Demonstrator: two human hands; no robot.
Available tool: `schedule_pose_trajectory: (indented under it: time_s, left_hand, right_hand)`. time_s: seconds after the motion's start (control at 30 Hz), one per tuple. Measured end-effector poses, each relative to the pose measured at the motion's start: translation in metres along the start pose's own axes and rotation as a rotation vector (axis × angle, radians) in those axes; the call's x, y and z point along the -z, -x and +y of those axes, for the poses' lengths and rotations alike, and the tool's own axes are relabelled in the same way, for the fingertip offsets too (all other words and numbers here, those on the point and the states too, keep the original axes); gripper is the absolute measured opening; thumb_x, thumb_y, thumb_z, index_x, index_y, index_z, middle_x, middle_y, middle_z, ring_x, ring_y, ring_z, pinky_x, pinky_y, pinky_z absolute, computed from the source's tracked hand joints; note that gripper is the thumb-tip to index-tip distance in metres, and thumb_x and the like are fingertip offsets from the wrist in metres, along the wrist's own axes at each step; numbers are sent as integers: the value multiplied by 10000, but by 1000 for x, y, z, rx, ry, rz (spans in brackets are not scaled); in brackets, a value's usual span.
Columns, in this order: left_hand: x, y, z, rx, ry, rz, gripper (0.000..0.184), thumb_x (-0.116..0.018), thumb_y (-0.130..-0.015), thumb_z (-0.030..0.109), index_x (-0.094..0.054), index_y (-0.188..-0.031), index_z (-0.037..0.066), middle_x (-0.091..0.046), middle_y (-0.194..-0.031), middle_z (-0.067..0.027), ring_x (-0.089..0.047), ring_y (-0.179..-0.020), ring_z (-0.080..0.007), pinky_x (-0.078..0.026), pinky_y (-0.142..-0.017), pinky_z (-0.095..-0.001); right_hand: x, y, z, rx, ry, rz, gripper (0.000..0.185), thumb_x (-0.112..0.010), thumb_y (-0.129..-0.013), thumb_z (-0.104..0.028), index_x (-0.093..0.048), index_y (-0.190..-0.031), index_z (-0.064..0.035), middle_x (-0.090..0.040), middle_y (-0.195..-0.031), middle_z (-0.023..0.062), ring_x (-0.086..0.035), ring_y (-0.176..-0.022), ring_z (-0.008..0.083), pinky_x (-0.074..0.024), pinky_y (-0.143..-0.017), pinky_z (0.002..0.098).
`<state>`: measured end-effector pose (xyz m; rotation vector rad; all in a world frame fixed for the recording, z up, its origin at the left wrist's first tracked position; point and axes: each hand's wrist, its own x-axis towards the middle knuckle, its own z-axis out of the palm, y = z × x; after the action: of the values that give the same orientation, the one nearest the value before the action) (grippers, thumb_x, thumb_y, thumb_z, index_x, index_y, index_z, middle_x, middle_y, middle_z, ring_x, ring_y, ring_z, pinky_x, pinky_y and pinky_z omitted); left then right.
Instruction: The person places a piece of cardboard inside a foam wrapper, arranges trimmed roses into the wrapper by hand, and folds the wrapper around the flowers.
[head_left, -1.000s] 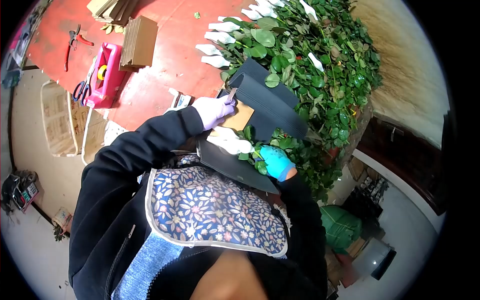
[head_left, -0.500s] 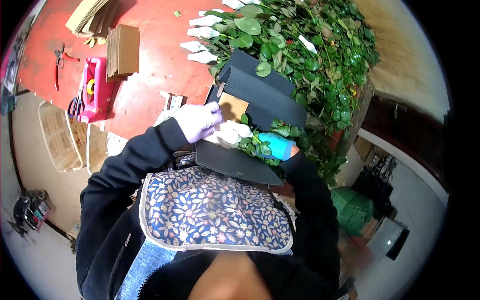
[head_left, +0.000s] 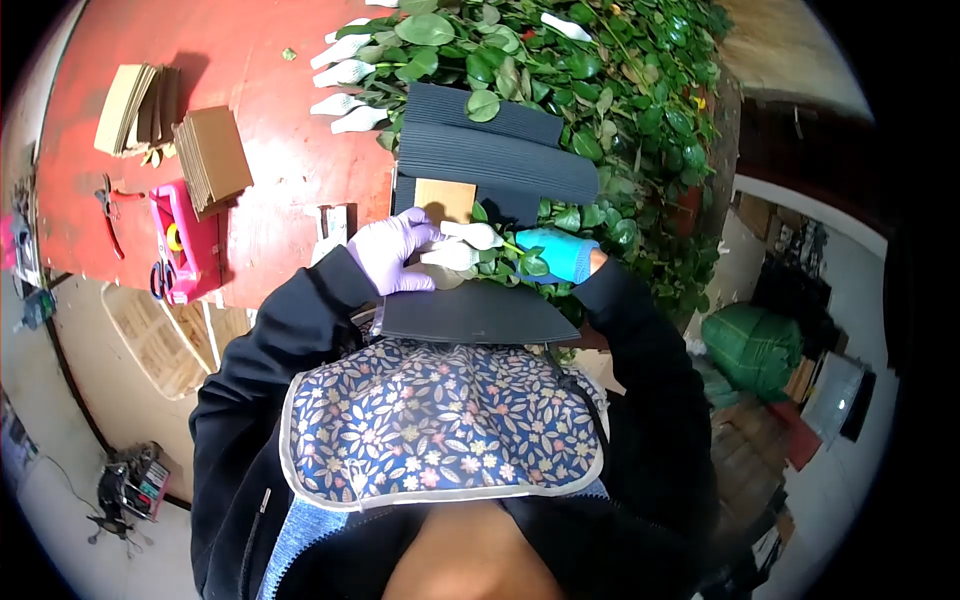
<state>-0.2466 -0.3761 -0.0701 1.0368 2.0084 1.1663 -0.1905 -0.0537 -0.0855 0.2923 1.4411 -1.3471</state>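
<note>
My left hand (head_left: 392,252), in a lilac glove, has its thumb and fingers apart at the tips of a few white-sleeved rose heads (head_left: 472,236). The heads lie side by side, pointing left, over a dark board (head_left: 478,312) in front of my apron. My right hand (head_left: 556,256), in a teal glove, is closed round the leafy stems just behind the heads. A small piece of brown cardboard (head_left: 446,198) lies just beyond the roses, against dark ribbed sheeting (head_left: 495,160).
A large heap of leafy roses (head_left: 630,120) covers the table's right side, several white-sleeved heads pointing left. On the red table (head_left: 300,200) are cardboard stacks (head_left: 213,160), a pink tape dispenser (head_left: 192,260), scissors (head_left: 160,280) and red-handled pliers (head_left: 110,225).
My left fingers have opened from a closed grasp and now spread by the rose heads. The right hand still holds the stems. The whole view has turned and shifted slightly.
</note>
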Motion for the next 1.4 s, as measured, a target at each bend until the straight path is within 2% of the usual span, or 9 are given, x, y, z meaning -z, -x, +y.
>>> schedule_pose_trajectory:
  time_s: [0.03,0.23,0.47,0.53,0.6,0.73,0.83,1.07,1.4]
  left_hand:
    - [1,-4,1,72,5,-45,455,-771,-730,208,-611,-1129,57,-551,-1052,-120,-607,-925,-322,-508,-786,-405]
    - [-5,-12,6,74,-250,-121,436,-767,-730,255,-624,-1111,97,-551,-1027,-100,-612,-929,-319,-511,-759,-420]
    - [-6,-11,7,82,-327,-132,469,-763,-733,270,-626,-1157,124,-540,-1047,-90,-616,-918,-308,-514,-763,-422]
    - [-7,-10,7,78,-308,-114,466,-760,-734,281,-627,-1156,136,-527,-1047,-81,-616,-918,-299,-511,-757,-427]
    - [-7,-10,7,89,-291,-102,463,-763,-728,282,-636,-1150,139,-531,-1048,-83,-615,-920,-303,-509,-757,-428]
    - [-7,-11,8,78,-259,-87,467,-764,-724,275,-640,-1156,149,-536,-1043,-83,-613,-927,-303,-509,-760,-426]
    - [-7,-11,9,116,-243,-106,488,-771,-713,246,-630,-1167,135,-550,-1049,-78,-608,-960,-299,-513,-785,-428]
    - [-14,-8,-4,48,-265,-22,541,-828,-667,265,-633,-1153,128,-574,-1092,-102,-649,-904,-305,-542,-745,-392]
    - [-13,-9,-4,74,-284,-68,449,-759,-708,258,-631,-1122,139,-536,-1007,-81,-610,-898,-309,-528,-742,-412]
  right_hand:
    - [-3,2,1,-102,-330,15,177,-561,-958,-158,-625,-1111,-97,-640,-983,21,-632,-860,137,-543,-707,287]
    - [-8,44,-26,385,1164,375,346,-600,-865,-175,-624,-1180,-33,-655,-1107,194,-638,-995,351,-508,-872,412]
    - [17,73,-25,614,989,589,249,-584,-868,-141,-663,-1091,-63,-643,-938,167,-625,-849,347,-505,-769,427]
    - [-3,94,-60,436,619,550,210,-569,-921,-172,-662,-1064,-51,-631,-838,126,-612,-702,275,-493,-641,375]
    - [-1,89,-44,594,933,554,204,-551,-959,-200,-653,-1060,-55,-623,-784,88,-588,-621,200,-465,-549,322]
    - [-28,66,-15,347,1047,520,275,-586,-866,-177,-628,-1108,-54,-635,-887,104,-632,-805,286,-502,-690,383]
    - [-40,42,-9,249,1469,598,309,-543,-868,-148,-606,-1161,-74,-643,-950,115,-630,-883,293,-489,-735,420]
    - [-36,27,13,512,1558,829,169,-571,-786,-189,-599,-947,-145,-544,-885,66,-585,-771,254,-439,-667,428]
    - [-40,93,-16,541,1151,1001,309,-596,-753,-38,-612,-1058,-83,-605,-1059,114,-619,-859,334,-508,-710,420]
